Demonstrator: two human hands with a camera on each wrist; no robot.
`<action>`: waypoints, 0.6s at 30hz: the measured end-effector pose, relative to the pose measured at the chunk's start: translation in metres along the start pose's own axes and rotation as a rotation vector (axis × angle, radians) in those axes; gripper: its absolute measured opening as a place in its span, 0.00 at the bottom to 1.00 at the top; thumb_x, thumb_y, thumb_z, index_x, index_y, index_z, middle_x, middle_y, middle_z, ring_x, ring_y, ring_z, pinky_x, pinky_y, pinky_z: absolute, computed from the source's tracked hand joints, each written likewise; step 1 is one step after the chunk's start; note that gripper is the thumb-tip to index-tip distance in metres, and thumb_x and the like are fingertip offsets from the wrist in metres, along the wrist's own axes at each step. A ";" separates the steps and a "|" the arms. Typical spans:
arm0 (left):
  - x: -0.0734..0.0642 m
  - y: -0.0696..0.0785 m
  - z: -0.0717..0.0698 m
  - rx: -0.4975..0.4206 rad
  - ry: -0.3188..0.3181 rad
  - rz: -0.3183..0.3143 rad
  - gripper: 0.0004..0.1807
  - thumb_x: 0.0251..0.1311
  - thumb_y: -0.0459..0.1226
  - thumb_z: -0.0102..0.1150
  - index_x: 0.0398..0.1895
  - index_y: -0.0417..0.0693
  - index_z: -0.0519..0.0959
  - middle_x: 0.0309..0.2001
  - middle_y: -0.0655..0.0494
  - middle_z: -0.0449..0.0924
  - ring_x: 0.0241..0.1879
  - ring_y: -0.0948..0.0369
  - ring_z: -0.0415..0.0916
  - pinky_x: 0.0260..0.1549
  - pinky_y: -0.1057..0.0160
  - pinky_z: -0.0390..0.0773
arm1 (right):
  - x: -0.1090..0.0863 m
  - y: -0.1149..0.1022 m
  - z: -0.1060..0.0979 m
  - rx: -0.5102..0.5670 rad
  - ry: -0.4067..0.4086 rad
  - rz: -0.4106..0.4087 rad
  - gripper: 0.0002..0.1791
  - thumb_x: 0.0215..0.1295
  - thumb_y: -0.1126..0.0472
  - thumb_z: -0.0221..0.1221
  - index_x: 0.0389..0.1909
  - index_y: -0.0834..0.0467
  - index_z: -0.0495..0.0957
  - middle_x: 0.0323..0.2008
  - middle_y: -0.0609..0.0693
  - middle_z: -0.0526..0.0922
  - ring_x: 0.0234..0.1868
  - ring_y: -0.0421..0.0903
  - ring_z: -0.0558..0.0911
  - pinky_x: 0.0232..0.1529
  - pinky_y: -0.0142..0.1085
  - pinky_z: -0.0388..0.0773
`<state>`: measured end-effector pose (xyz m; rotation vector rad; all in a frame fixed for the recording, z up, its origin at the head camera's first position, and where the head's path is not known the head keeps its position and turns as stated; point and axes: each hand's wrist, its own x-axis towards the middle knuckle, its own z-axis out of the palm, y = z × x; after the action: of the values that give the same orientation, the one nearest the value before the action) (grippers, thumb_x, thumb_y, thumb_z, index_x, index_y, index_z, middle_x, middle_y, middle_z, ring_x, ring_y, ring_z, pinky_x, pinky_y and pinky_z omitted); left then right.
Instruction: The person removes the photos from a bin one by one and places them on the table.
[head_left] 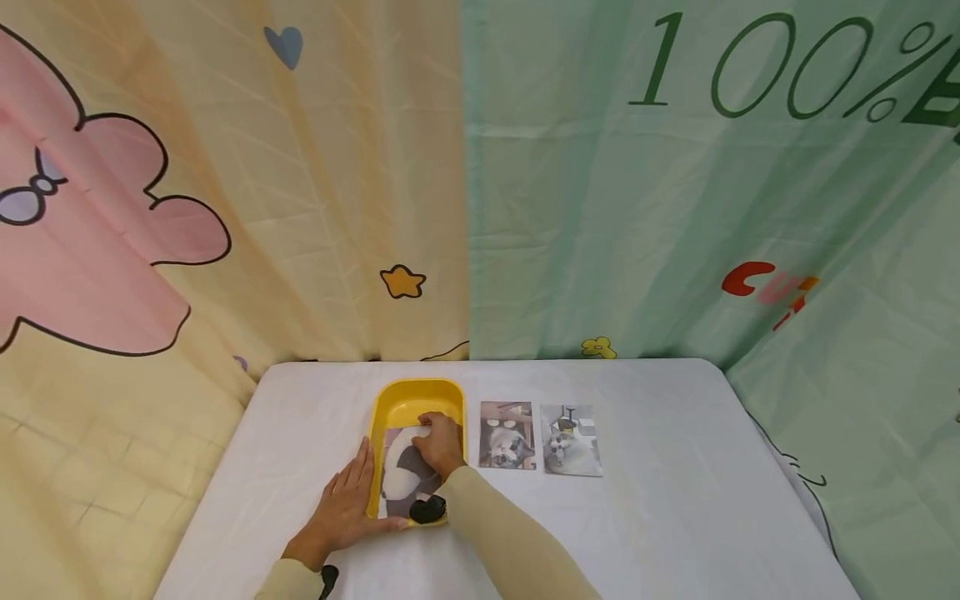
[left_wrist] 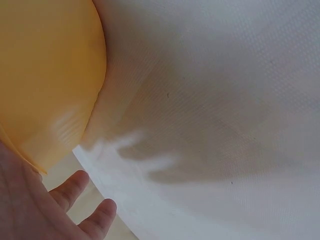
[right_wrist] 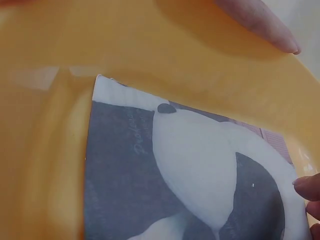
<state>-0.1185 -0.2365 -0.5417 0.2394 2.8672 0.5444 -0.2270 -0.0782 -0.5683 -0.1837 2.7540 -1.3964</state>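
White table (head_left: 675,483) here, right hand (head_left: 442,443) pinching a grey-and-white rectangular picture card (head_left: 401,479) at 6 o'clock inside a yellow plastic tray (head_left: 397,410). Left hand (head_left: 345,510) is straight-fingered against its 8 o'clock side.

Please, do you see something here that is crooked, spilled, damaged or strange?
Nothing stands out. The picture card is in the yellow tray, the right hand at its far edge, the left hand against the tray's side. Two photo cards lie neatly beside the tray. I see no spill or tear.
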 end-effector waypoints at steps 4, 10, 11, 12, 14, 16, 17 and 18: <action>0.001 0.000 0.001 0.004 -0.001 -0.005 0.73 0.40 0.74 0.57 0.74 0.29 0.40 0.75 0.35 0.33 0.71 0.40 0.47 0.62 0.34 0.55 | 0.000 0.001 0.000 -0.013 -0.014 0.014 0.18 0.51 0.67 0.70 0.45 0.63 0.83 0.42 0.54 0.84 0.47 0.52 0.82 0.48 0.41 0.80; 0.001 0.000 0.001 0.011 -0.003 -0.003 0.74 0.40 0.74 0.58 0.74 0.29 0.39 0.75 0.35 0.32 0.71 0.40 0.47 0.62 0.34 0.55 | -0.001 0.001 -0.001 0.004 -0.016 0.017 0.17 0.50 0.68 0.69 0.43 0.64 0.83 0.39 0.53 0.84 0.45 0.51 0.81 0.47 0.40 0.80; 0.001 0.000 0.001 0.010 -0.001 -0.004 0.74 0.40 0.74 0.58 0.74 0.29 0.39 0.75 0.35 0.32 0.71 0.40 0.47 0.62 0.34 0.55 | -0.001 0.001 -0.001 0.003 -0.015 0.014 0.17 0.50 0.68 0.69 0.43 0.64 0.83 0.38 0.52 0.84 0.44 0.50 0.81 0.46 0.40 0.80; 0.001 0.000 0.001 0.004 -0.002 -0.006 0.74 0.40 0.74 0.58 0.74 0.29 0.39 0.76 0.35 0.32 0.72 0.40 0.46 0.63 0.34 0.54 | -0.001 0.001 -0.001 0.005 -0.016 0.010 0.16 0.50 0.68 0.68 0.43 0.64 0.83 0.38 0.52 0.84 0.43 0.50 0.81 0.45 0.39 0.80; 0.000 0.001 0.000 -0.007 -0.006 -0.009 0.74 0.40 0.74 0.58 0.74 0.29 0.39 0.76 0.35 0.32 0.72 0.40 0.46 0.63 0.34 0.53 | -0.002 0.001 -0.002 0.014 -0.014 -0.001 0.16 0.51 0.68 0.68 0.43 0.64 0.83 0.37 0.51 0.84 0.42 0.49 0.81 0.44 0.38 0.80; 0.000 0.002 -0.001 -0.015 -0.008 -0.012 0.74 0.40 0.74 0.59 0.74 0.29 0.39 0.76 0.36 0.32 0.72 0.40 0.46 0.63 0.34 0.53 | -0.003 0.001 -0.002 0.027 -0.008 -0.025 0.15 0.52 0.68 0.67 0.43 0.63 0.83 0.35 0.50 0.83 0.40 0.48 0.81 0.43 0.38 0.80; -0.001 0.002 -0.002 -0.020 -0.008 -0.012 0.74 0.40 0.73 0.59 0.74 0.30 0.39 0.76 0.36 0.32 0.72 0.40 0.46 0.63 0.34 0.53 | -0.003 0.001 -0.003 0.038 -0.004 -0.039 0.14 0.52 0.69 0.67 0.42 0.63 0.83 0.34 0.50 0.83 0.38 0.48 0.81 0.42 0.38 0.80; -0.001 0.002 -0.002 -0.026 -0.007 -0.012 0.74 0.40 0.73 0.59 0.74 0.29 0.39 0.76 0.35 0.32 0.72 0.40 0.46 0.63 0.33 0.53 | -0.004 0.000 -0.003 0.056 0.000 -0.048 0.14 0.53 0.69 0.66 0.42 0.63 0.83 0.33 0.49 0.83 0.37 0.47 0.80 0.42 0.38 0.80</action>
<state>-0.1178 -0.2354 -0.5389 0.2199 2.8516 0.5767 -0.2238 -0.0750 -0.5665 -0.2492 2.7246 -1.4834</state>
